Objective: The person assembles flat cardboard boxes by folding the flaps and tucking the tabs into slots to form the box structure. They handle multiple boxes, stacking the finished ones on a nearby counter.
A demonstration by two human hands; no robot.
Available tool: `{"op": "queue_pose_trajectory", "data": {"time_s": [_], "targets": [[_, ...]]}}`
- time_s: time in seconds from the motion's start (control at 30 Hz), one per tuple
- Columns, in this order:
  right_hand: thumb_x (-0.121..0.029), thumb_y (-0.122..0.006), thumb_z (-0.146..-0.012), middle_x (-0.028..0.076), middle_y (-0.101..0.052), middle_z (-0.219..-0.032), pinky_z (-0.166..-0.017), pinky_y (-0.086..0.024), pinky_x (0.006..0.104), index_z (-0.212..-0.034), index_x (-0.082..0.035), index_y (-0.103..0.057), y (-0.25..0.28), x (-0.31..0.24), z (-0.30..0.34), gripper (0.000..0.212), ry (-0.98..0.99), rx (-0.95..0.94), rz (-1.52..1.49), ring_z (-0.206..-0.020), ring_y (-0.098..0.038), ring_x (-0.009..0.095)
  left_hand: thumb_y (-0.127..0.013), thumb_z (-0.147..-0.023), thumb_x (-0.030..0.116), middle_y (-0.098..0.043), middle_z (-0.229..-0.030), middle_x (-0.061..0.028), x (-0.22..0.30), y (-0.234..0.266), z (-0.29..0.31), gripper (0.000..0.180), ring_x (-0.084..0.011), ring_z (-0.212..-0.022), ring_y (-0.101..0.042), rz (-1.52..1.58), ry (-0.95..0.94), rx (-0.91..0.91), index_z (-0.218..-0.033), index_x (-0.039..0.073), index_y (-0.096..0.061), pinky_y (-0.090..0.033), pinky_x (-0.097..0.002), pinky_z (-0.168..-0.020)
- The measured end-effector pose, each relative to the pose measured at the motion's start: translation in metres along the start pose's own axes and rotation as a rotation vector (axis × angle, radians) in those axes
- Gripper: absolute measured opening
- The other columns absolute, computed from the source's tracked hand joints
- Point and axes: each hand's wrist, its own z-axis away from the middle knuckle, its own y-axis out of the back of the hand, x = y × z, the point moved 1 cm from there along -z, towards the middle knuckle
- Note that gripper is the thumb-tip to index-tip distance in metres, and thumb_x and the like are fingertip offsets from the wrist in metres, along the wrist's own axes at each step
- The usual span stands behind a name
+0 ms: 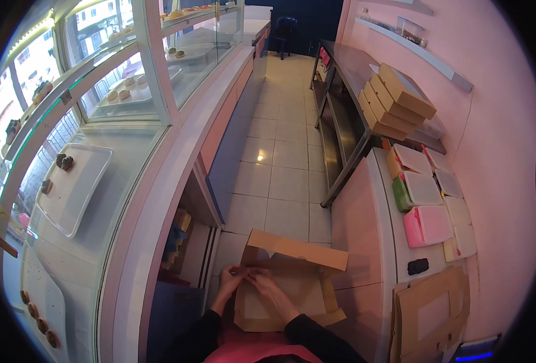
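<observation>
The box (304,250) is brown cardboard (shallow, open, straight-edged).

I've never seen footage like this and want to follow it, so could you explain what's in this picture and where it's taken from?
There's no machine here, just a person's own bare hands. The single picture comes from a wide lens worn on their head, looking down, so straight edges look bent. The left hand and right hand are close together at the far left corner of an open cardboard box; their exact grip is hard to make out. On the counter at right sit plastic tubs. At left, a glass display case holds pastries on trays.
</observation>
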Motion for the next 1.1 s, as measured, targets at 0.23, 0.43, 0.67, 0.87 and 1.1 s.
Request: {"op": "queue_pose_trajectory", "data": {"time_s": [0.23, 0.43, 0.67, 0.87, 1.1], "targets": [[-0.031, -0.070, -0.085, 0.024, -0.054, -0.116, -0.092, -0.047, 0.0422, -0.124, 0.005, -0.050, -0.016, -0.001, 0.068, 0.056, 0.476, -0.079, 1.125, -0.109, -0.056, 0.037, -0.074, -0.075, 0.030, -0.067, -0.093, -0.0197, 0.006, 0.000, -0.013, 0.035, -0.0337, -0.089, -0.065, -0.456, -0.111, 0.131, -0.096, 0.003, -0.068, -0.050, -0.0414, -0.076], [-0.035, -0.070, -0.083, 0.022, -0.053, -0.112, -0.093, -0.046, 0.0433, -0.124, 0.000, -0.047, -0.017, -0.006, 0.158, 0.058, 0.695, -0.451, 1.434, -0.109, -0.053, 0.041, -0.072, -0.078, 0.031, -0.064, -0.105, -0.0217, -0.002, 0.015, 0.009, 0.050, -0.0355, -0.099, -0.063, -0.556, -0.302, -0.249, -0.116, 0.001, -0.059, -0.049, -0.0429, -0.085], [-0.011, -0.061, -0.083, 0.015, -0.058, -0.103, -0.081, -0.053, 0.0408, -0.126, -0.001, -0.046, -0.008, 0.000, 0.166, 0.047, 0.702, -0.436, 1.617, -0.094, -0.062, 0.035, -0.071, -0.086, 0.025, -0.065, -0.111, -0.0118, -0.003, 0.060, 0.065, 0.052, -0.0192, -0.104, -0.062, 0.012, 0.291, -0.581, -0.127, -0.002, -0.054, -0.051, -0.0336, -0.086], [-0.011, -0.059, -0.080, 0.017, -0.060, -0.112, -0.074, -0.055, 0.0441, -0.136, -0.011, -0.044, -0.026, -0.033, 0.178, 0.058, 0.567, -0.218, 1.228, -0.087, -0.065, 0.035, -0.072, -0.087, 0.024, -0.065, -0.108, -0.0075, -0.004, 0.060, 0.090, 0.051, -0.0159, -0.099, -0.064, 0.132, 0.357, -0.431, -0.129, 0.000, -0.054, -0.053, -0.0279, -0.083], [-0.014, -0.060, -0.088, 0.018, -0.067, -0.095, -0.070, -0.055, 0.0368, -0.116, -0.005, -0.061, -0.030, -0.019, 0.157, 0.030, 0.486, -0.178, 1.143, -0.077, -0.068, 0.028, -0.075, -0.084, 0.021, -0.066, -0.106, -0.0099, 0.002, 0.060, 0.089, 0.058, -0.0155, -0.099, -0.064, 0.242, 0.433, -0.502, -0.132, -0.001, -0.051, -0.052, -0.0267, -0.082]]}}
